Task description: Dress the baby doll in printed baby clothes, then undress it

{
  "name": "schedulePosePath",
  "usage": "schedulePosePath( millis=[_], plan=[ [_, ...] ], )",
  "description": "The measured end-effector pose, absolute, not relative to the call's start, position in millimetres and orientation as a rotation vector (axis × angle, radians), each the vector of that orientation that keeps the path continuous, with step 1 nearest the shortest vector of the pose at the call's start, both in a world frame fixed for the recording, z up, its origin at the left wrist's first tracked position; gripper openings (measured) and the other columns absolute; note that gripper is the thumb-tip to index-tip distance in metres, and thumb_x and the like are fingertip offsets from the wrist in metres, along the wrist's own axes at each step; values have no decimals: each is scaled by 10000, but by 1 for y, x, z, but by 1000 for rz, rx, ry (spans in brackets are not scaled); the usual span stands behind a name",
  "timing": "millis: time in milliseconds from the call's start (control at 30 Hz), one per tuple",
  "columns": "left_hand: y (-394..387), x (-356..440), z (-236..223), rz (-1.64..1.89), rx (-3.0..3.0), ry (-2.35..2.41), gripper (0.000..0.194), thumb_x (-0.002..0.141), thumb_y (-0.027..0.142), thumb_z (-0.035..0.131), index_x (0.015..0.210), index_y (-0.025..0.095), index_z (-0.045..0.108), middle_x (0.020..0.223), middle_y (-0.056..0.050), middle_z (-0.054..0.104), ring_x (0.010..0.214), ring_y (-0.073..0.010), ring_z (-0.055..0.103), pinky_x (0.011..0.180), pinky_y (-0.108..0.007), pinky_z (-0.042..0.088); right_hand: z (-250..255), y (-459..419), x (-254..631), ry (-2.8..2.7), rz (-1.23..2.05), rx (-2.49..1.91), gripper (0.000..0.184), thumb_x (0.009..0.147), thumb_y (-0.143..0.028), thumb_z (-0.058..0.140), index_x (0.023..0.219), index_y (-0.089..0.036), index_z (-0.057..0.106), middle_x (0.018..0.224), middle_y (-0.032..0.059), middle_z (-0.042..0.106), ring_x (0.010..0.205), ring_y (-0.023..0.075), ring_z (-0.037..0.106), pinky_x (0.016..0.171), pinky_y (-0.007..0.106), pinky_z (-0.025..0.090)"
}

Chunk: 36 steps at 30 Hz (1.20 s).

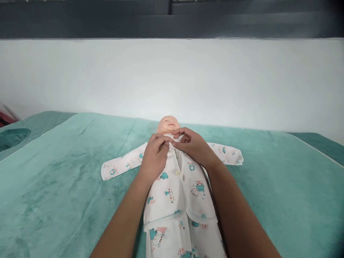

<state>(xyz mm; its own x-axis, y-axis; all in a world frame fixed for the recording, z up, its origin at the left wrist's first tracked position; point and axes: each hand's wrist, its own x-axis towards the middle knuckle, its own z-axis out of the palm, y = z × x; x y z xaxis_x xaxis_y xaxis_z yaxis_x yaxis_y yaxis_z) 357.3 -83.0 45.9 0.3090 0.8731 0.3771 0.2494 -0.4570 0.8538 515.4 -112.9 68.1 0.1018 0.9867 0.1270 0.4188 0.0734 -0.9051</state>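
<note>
A baby doll (168, 124) lies on its back, dressed in a white printed baby jacket (165, 188) with its sleeves spread to both sides. Printed trousers (172, 236) show below the jacket's hem. At the collar, my left hand (157, 154) pinches the jacket's front edge. My right hand (192, 143) meets it there, thumb and fingers closed on the other edge near the neck. What exactly lies between the fingertips is partly hidden. Lower down, a pale button (178, 173) sits on the front opening, where the two edges lie slightly apart.
A teal plush cover (75, 186) spreads beneath the doll, with pale piping near its sides. Behind it rises a white wall (172, 79) with a dark window frame (107, 21) above. Something red (5, 119) shows at the far left edge.
</note>
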Motion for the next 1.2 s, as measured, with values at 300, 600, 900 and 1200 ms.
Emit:
schedulePosePath(
  millis=[300,600,900,1200],
  plan=[
    [-84,356,43,1258,1830,1009,257,849,122,441,836,211,681,968,-21,631,938,-156,589,854,-271,431,62,-110,518,-1288,934,-1355,301,707,-264,628,1003,-238,581,863,-14,534,645,109,449,556,235,348],
    [-90,345,59,1134,1823,960,172,876,240,507,893,225,678,939,-6,660,860,-149,582,789,-264,429,96,-134,523,-1658,876,-1713,437,808,-554,576,574,-203,463,559,-10,488,487,106,355,462,282,255],
    [-94,337,71,837,1980,936,63,797,262,603,773,231,653,831,0,610,744,-145,512,648,-258,391,107,-156,512,-1737,800,-1827,397,748,-525,662,566,-216,493,548,-1,495,428,94,318,404,293,183],
    [-95,330,74,808,1740,881,216,830,414,586,780,206,618,682,30,516,593,-102,431,539,-220,344,102,-142,520,-1692,1006,-1671,322,811,-415,602,595,-207,487,590,-8,498,510,120,449,464,274,324]
  ],
)
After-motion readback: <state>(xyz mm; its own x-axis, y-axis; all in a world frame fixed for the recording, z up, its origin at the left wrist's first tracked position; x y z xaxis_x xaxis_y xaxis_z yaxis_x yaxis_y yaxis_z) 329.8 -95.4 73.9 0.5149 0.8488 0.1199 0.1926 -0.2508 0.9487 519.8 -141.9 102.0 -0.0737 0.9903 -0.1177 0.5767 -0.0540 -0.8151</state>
